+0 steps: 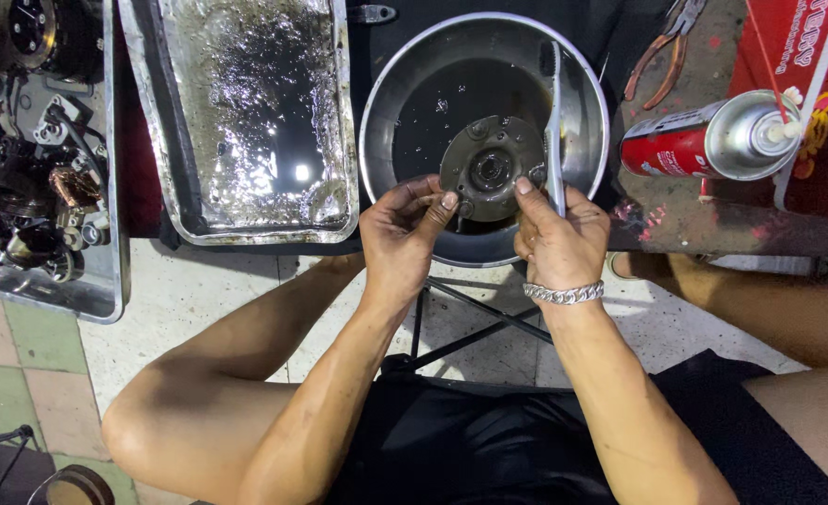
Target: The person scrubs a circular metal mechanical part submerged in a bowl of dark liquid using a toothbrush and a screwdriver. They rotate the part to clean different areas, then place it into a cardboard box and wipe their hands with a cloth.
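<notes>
Tiled floor (199, 299) runs under a low work surface, seen from above. At ten o'clock lies a rectangular metal tray (339, 122) of dark, glinting liquid; further left another tray carries engine parts (35, 140). At twelve o'clock stands a round steel basin (386, 112). A red spray can (704, 140) lies at two o'clock, pliers (662, 56) above it.

Held over the basin's near half is a round, greasy metal disc (489, 168), face up. Left hand (400, 243) pinches its rim at seven o'clock, thumb and fingers closed on the edge. Right hand (559, 238) steadies the rim at four o'clock and clasps a toothbrush (554, 122), its long axis running six to twelve, bristles far. Both forearms rise from below, wrists bent inward.
</notes>
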